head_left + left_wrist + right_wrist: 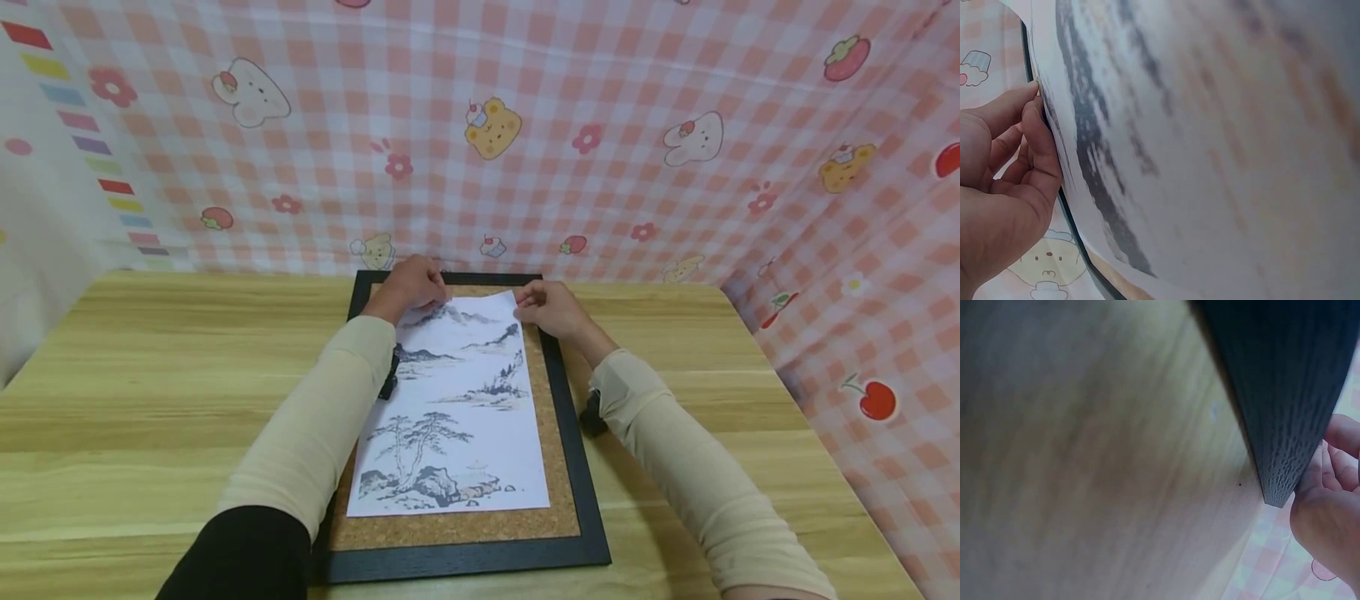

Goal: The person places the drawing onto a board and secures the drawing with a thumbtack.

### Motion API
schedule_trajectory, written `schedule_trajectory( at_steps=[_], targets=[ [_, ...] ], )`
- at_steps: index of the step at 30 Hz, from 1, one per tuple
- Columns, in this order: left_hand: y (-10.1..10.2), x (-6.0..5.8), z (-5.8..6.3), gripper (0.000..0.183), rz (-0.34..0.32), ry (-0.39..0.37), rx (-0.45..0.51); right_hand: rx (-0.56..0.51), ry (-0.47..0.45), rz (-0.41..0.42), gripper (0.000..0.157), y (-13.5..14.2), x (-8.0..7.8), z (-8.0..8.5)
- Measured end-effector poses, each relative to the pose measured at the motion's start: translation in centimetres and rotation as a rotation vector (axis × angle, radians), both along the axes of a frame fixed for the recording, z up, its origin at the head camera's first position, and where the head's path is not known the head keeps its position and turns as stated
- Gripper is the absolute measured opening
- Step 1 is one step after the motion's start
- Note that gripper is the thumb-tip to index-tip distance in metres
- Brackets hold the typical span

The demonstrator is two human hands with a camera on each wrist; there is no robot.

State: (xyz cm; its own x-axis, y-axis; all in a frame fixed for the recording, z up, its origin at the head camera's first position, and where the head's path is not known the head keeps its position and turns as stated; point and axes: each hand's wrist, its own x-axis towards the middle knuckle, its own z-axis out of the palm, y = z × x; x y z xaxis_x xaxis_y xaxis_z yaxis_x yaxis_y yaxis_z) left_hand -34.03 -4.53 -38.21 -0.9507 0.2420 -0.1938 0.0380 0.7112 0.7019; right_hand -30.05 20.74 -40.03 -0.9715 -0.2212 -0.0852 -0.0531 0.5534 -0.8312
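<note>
A white sheet of paper (pixel 465 433) printed with an ink landscape of mountains, pines and rocks lies over a cork board (pixel 558 467) in a black frame (pixel 480 557). Along the sheet's far edge, my left hand (pixel 411 287) pinches the paper between thumb and forefinger. The left wrist view shows the same left hand (pixel 1016 156) with its fingertips together at the paper's edge. At the far right corner, which lifts slightly, my right hand (pixel 553 310) pinches the sheet. In the right wrist view the frame's side hides part of my right hand (pixel 1329 500).
The framed board rests on a wood-grain table (pixel 165 375). Behind the table hangs a pink checked cloth (pixel 427 108) with cartoon prints, and it continues along the right side. Both forearms, in beige sleeves (pixel 315 425), reach along the board's two sides.
</note>
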Motion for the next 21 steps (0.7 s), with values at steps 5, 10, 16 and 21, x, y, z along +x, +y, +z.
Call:
schedule_trajectory(
  at_steps=[5, 10, 16, 21],
  targets=[
    [0.17, -0.13, 0.09, 0.018, 0.009, -0.014, -0.047, 0.002, -0.003, -0.001, 0.021, -0.07, 0.08, 0.04],
    [0.30, -0.25, 0.07, 0.018, 0.019, -0.028, -0.052, 0.004, -0.007, -0.004, 0.022, -0.08, 0.12, 0.00],
    [0.48, -0.49, -0.30, 0.020, 0.039, -0.032, -0.067, 0.004, -0.004, -0.002, 0.022, -0.09, 0.13, -0.05],
    [0.60, -0.59, -0.27, 0.023, 0.059, -0.043, -0.056, 0.007, 0.009, -0.003, 0.022, -0.11, 0.12, -0.02]
  ],
)
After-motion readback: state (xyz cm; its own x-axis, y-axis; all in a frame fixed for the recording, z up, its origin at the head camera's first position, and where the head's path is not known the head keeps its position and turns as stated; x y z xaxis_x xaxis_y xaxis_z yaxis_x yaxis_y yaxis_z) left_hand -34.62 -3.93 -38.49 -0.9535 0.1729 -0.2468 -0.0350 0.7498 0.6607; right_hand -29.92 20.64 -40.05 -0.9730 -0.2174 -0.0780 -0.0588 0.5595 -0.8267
